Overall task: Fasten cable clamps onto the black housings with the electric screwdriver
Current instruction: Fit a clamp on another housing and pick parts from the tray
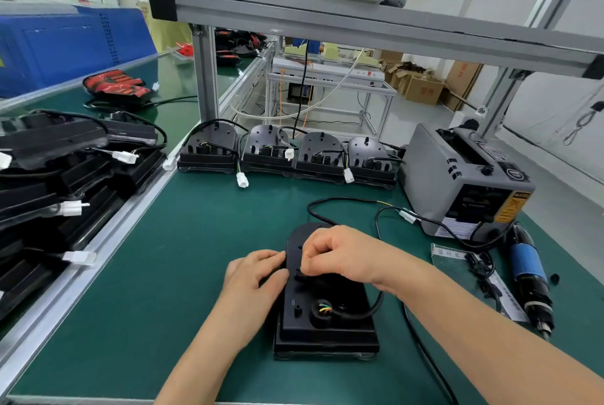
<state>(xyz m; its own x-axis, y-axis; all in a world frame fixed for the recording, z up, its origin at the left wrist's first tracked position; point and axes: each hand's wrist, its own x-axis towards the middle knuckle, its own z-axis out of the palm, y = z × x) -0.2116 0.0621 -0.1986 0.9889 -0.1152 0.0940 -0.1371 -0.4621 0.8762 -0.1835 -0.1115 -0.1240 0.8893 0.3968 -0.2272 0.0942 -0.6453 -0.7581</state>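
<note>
Green matting covers the surface (163,274), and one black housing (327,323) lies flat on it near the front edge, about midway along, with its rounded end pointing away from the person. The left hand (255,277) holds the housing's left side, fingers curled against its edge. The right hand (340,256) reaches over the rounded end, thumb and fingertips pinched together on a small black piece, probably a clamp (299,275), that sits on the housing's top face; the hand hides much of it. A black cable (362,313) leaves a round opening in the housing, passes under the right wrist and loops toward the far right, ending in a white plug (407,217). The screwdriver (529,269), blue-banded, lies untouched near the right edge with its tip toward the front. A grey dispenser (457,169) stands at the far right corner. Along the far edge a row of four more housings (318,151) stands side by side. A pile of black parts (49,175) lies beyond the left edge on a lower belt.
</note>
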